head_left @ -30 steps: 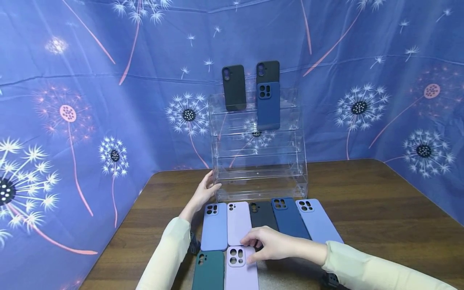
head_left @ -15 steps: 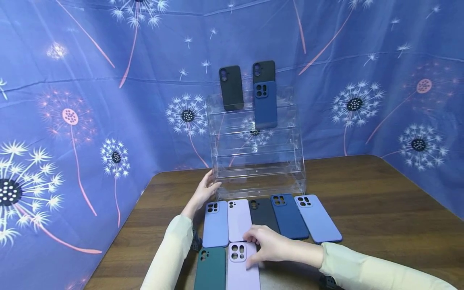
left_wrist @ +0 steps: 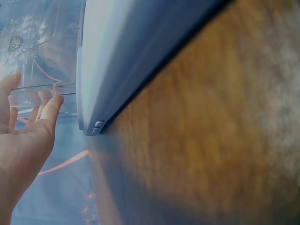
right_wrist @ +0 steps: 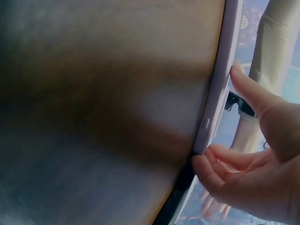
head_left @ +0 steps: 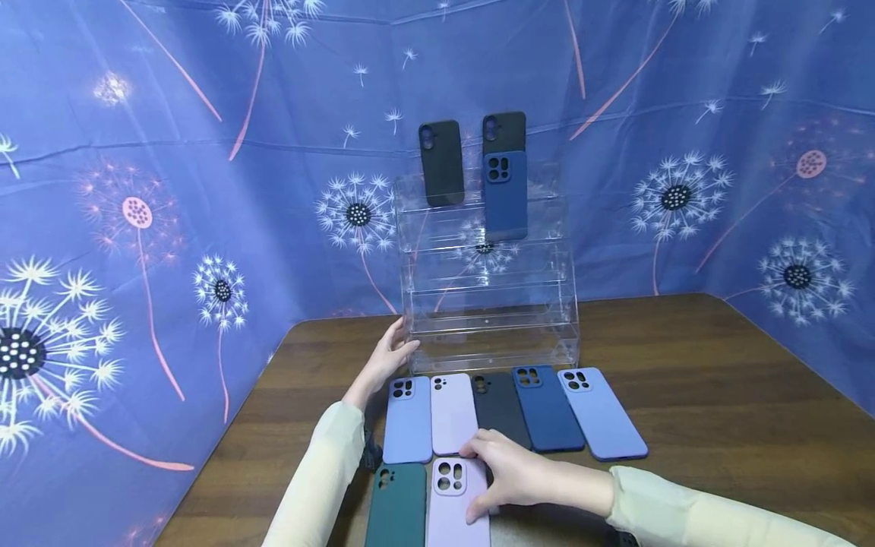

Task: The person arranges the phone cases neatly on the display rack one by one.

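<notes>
My left hand (head_left: 381, 363) holds the lower left side of a clear stepped display stand (head_left: 487, 328), thumb in front, fingers behind; the left wrist view shows its fingers (left_wrist: 52, 108) about the clear edge. My right hand (head_left: 514, 472) is at a lilac phone case (head_left: 451, 524) with a large camera cutout, lying on the table. Its thumb touches the case near the right side, and curled fingertips meet the top corner. In the right wrist view, thumb and fingers (right_wrist: 208, 171) contact the case's rim (right_wrist: 219, 89). A green phone case (head_left: 396, 505) lies just left of it.
Behind these lie a light blue case (head_left: 408, 422), a pale lilac one (head_left: 454, 414), a black one (head_left: 501, 410), a dark blue one (head_left: 550, 410) and another light blue one (head_left: 607, 418). Black cases (head_left: 443, 163) and a blue case (head_left: 506, 197) stand on the upper tiers.
My right thumb has slid nearer along the lilac phone case, so thumb and fingertips are farther apart. The left hand stays on the stand. The head view has shifted slightly.
</notes>
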Demonstrator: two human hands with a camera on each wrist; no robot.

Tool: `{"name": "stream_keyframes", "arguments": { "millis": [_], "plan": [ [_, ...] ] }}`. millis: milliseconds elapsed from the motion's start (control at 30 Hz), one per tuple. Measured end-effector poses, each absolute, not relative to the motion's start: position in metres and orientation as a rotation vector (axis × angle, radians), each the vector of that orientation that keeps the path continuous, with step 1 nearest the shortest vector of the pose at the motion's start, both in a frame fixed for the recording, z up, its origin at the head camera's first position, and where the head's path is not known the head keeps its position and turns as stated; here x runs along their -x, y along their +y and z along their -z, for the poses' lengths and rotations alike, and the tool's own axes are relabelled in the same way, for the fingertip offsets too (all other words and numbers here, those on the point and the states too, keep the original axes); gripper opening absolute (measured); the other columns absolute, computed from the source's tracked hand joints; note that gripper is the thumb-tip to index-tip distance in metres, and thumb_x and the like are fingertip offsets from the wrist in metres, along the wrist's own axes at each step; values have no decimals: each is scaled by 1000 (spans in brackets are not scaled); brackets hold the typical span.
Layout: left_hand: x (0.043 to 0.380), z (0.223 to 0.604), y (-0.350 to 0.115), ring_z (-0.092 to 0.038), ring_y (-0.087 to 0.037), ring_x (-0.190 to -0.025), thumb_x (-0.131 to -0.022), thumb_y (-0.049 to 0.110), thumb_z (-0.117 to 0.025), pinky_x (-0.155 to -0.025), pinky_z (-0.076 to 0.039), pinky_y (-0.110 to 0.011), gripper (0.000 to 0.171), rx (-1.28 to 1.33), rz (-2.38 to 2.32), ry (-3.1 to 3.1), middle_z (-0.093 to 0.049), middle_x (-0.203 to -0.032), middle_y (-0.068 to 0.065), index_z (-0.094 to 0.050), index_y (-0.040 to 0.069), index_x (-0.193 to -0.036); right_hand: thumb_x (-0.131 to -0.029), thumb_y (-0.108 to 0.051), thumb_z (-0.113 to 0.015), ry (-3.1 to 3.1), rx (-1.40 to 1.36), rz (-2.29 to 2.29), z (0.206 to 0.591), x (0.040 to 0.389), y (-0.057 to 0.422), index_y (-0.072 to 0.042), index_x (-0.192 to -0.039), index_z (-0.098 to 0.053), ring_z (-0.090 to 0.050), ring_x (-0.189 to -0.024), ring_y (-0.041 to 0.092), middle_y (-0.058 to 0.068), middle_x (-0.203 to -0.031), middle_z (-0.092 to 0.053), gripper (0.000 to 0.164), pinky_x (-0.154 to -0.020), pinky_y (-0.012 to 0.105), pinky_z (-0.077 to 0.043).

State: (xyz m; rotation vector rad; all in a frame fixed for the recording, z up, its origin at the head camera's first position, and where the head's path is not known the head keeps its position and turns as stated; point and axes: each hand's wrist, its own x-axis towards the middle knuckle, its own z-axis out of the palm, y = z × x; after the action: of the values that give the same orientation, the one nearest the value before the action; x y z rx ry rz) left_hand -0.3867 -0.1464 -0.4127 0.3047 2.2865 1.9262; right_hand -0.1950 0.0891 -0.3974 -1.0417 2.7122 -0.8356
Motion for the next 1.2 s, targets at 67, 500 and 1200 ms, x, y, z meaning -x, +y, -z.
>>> {"name": "stream_keyframes", "arguments": {
  "millis": [67, 500, 1200],
  "plan": [
    [387, 412, -146, -44, -33, -129, -95, 17, -55, -104, -38, -51, 67, -314, -1915, 2296, -30, -150, -16, -18, 18, -151, -59, -49, -84, 2741, 1035, 795, 397, 193, 88, -2, -109, -62, -50, -94, 9, -1, -100, -56, 71, -83, 27, -47],
    [389, 415, -147, -45, -33, -128, -94, 16, -57, -103, -40, -50, 67, -349, -1951, 2268, -32, -149, -18, -19, 18, -150, -56, -51, -85, 2829, 973, 766, 398, 186, 86, 4, -100, -65, -43, -79, 6, -3, -88, -44, 73, -70, 24, -45],
    [388, 416, -147, -42, -35, -130, -95, 14, -55, -105, -37, -52, 66, -355, -1968, 2252, -29, -150, -19, -19, 17, -150, -60, -25, -88, 2500, 941, 1288, 399, 198, 94, -5, -103, -50, -47, -72, 2, 2, -94, -44, 61, -60, 16, -46]
  ]
}}
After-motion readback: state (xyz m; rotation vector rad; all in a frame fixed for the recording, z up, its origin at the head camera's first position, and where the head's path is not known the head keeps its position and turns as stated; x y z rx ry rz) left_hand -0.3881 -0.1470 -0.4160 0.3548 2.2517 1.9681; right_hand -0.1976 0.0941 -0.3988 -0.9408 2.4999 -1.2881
